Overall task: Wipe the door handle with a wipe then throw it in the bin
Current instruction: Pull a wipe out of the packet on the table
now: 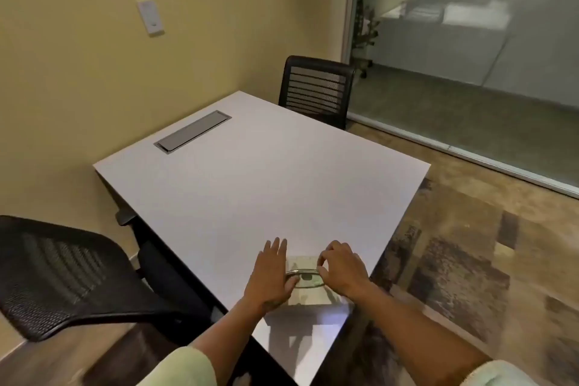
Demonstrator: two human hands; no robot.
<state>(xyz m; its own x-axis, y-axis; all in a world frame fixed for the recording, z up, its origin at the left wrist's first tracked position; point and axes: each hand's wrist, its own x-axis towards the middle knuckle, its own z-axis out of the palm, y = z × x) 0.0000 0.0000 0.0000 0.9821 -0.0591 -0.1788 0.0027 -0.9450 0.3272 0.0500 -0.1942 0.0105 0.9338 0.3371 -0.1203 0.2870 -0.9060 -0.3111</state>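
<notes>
A pale wipe box with a dark oval opening on top sits on the white table, near its front right corner. My left hand lies along the box's left side, fingers stretched forward and thumb on the top by the opening. My right hand hovers over the right end of the opening, thumb and forefinger pinched together. No wipe shows between them. No door handle or bin is in view.
A black mesh chair stands at the table's left and another chair at its far side. A grey cable hatch is set into the tabletop. A glass wall runs along the right, above patterned carpet.
</notes>
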